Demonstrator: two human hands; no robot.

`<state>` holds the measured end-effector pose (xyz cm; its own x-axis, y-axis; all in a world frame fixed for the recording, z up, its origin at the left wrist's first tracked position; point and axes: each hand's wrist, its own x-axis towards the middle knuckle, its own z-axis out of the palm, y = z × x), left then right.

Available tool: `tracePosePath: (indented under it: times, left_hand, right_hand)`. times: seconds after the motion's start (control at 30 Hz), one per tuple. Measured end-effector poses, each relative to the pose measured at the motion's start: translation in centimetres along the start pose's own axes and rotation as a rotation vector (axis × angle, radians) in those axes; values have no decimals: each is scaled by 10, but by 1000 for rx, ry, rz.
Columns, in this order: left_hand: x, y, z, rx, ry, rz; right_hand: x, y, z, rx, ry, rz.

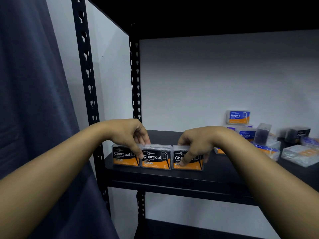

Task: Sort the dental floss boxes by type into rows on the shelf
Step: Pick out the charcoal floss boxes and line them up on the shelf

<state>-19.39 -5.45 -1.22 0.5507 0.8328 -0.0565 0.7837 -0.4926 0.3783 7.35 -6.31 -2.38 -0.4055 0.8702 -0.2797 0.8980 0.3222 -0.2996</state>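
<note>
Three black-and-orange Charcoal floss boxes stand upright in a row at the front left of the black shelf (172, 175): left box (123, 156), middle box (156, 159), right box (188, 165). My left hand (128, 133) pinches over the left box's right end, thumb on its front. My right hand (196, 144) grips the right box from above, thumb pressed on its label. Blue Round floss boxes (238, 116) are piled at the back right.
A loose heap of mixed boxes lies at the right: a dark upright box (261, 134), another Charcoal box (297, 134) and clear boxes (298, 155). Black perforated uprights (86, 66) frame the left side. A dark blue curtain (34, 100) hangs at the far left. A lower shelf sits below.
</note>
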Motion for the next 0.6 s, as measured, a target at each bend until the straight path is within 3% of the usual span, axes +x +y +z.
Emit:
tracePosePath:
  times: [0.2, 0.3, 0.37, 0.47, 0.6]
  left_hand:
    - [-5, 7, -3, -10, -10, -1]
    - [-4, 18, -12, -210, 320, 101]
    - [3, 20, -23, -165, 451, 60]
    - [16, 13, -29, 165, 325, -108]
    - [29, -2, -22, 296, 218, -227]
  right_hand:
    - [-4, -4, -1, -32, 16, 3]
    - [-8, -11, -3, -132, 141, -29]
    - [-8, -17, -1, -113, 214, -83]
    - [-7, -27, 4, -65, 262, -157]
    - [-3, -31, 10, -63, 301, -193]
